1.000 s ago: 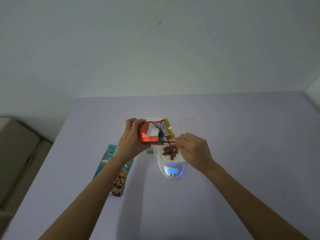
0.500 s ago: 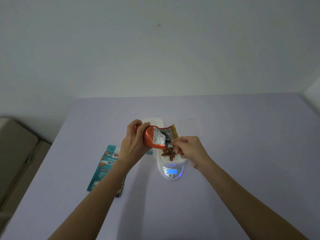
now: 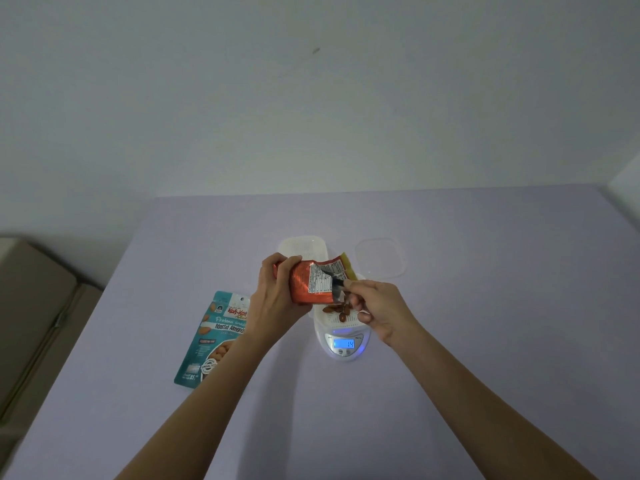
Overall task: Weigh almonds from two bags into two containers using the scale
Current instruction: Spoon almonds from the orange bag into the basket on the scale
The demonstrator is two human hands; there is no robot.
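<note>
At the centre of the frame the left hand (image 3: 277, 299) has its fingers (image 3: 282, 275) wrapped around the closed end of the orange bag (image 3: 311, 285), holding it tipped on its side above the scale. The right hand (image 3: 379, 311) is curled loosely at the bag's other end, its fingers (image 3: 356, 289) pinched on a small dark thing (image 3: 337, 282) at the mouth; it looks like a clip or a tab, but I cannot tell which.

Just below the bag's mouth a small heap of almonds (image 3: 337, 309) lies in a white container (image 3: 343, 322) that sits on the scale (image 3: 344, 341). The lit blue display reads what looks like 14.

Further out, in the upper middle, a second white container (image 3: 303, 245) stands on the bench (image 3: 485, 341) behind the hands, and I see no almonds in it. To its right lies a clear lid (image 3: 381, 258). At the left a teal bag (image 3: 211, 341) of roasted almonds lies flat on the bench.

As I judge it, the task is in its first half: the first portion is being weighed from the orange bag, and may be complete or close to it. Still to do, by the look of things, are the swap of containers on the scale and the weighing from the teal bag.
</note>
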